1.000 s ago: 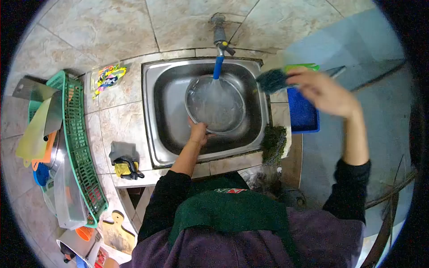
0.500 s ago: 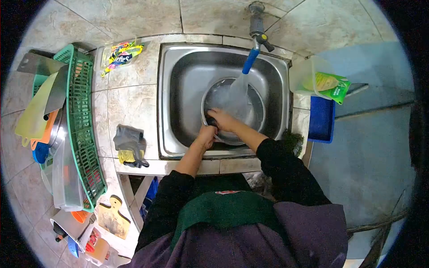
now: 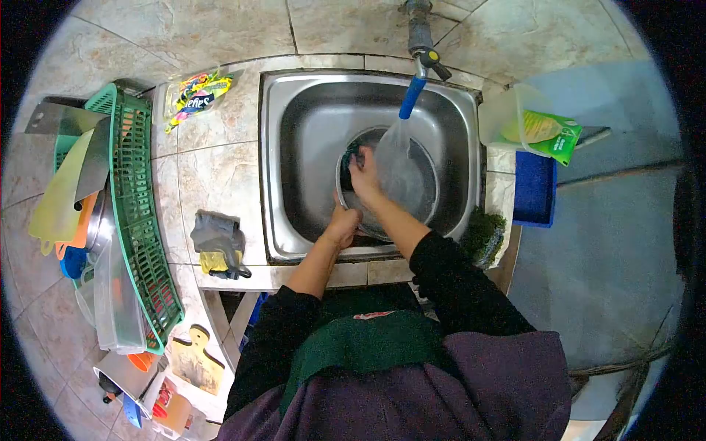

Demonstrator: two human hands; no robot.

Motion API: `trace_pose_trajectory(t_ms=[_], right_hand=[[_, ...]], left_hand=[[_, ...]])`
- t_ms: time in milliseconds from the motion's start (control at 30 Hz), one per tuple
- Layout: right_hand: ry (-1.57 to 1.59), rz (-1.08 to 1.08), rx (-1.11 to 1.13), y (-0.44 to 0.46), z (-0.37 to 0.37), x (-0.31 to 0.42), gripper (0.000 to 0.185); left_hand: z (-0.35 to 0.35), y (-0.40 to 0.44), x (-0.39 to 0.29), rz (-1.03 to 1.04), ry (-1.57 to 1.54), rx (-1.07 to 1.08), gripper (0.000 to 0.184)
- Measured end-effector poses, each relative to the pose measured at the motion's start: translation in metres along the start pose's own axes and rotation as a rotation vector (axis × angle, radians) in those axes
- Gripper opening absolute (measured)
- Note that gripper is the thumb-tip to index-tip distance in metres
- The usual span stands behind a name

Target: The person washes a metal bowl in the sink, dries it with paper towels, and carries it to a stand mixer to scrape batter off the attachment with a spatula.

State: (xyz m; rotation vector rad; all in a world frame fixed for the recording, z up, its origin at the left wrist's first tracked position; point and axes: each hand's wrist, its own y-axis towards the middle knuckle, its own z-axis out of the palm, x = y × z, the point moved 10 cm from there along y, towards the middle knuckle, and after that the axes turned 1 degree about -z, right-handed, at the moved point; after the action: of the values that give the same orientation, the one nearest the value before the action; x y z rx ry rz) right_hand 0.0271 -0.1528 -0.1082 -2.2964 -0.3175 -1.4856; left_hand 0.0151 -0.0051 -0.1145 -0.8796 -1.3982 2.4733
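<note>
The left hand point(image 3: 343, 224) is found at the near left edge of a round bowl point(image 3: 413, 195), its fingers closed about the rim; those beneath it are largely hidden. The left forearm is extended forward and slightly inward from the lower left, its black sleeve point(image 3: 272, 342) ending well short of the wrist.

The right hand point(image 3: 365, 175) is placed above and beyond the left, inside the bowl at its left wall. A dark green scouring pad point(image 3: 354, 149) is gripped in its curled fingers and appears to be pressed against the wall, though contact is partly obscured by the hand. The right forearm is angled across the bowl from the lower right, wrist bent.

The bowl is positioned within the metal sink point(image 3: 268, 169), beneath a blue hose point(image 3: 412, 98) fitted to the tap point(image 3: 421, 62). Water point(image 3: 398, 143) is discharged into it.
</note>
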Motion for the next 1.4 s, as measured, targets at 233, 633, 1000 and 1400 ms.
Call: trace_pose_trajectory(t_ms=[233,633,1000,1400], right_hand=[[0.395,0.274,-0.482,0.046,-0.071,0.034,0.036],[-0.061,0.155,-0.236,0.011,-0.013,0.028,0.061],[-0.095,0.164,0.368,-0.023,0.026,0.019,0.071],[-0.282,0.027,1.182,-0.092,0.012,-0.016,0.045]], left_hand=[[0.003,-0.013,-0.010,0.044,0.150,0.039,0.096],[0.016,-0.012,-0.029,0.087,0.225,0.110,0.084],[0.009,-0.017,-0.052,-0.019,0.294,0.111,0.080],[0.005,-0.007,-0.053,-0.121,-0.052,0.190,0.054]])
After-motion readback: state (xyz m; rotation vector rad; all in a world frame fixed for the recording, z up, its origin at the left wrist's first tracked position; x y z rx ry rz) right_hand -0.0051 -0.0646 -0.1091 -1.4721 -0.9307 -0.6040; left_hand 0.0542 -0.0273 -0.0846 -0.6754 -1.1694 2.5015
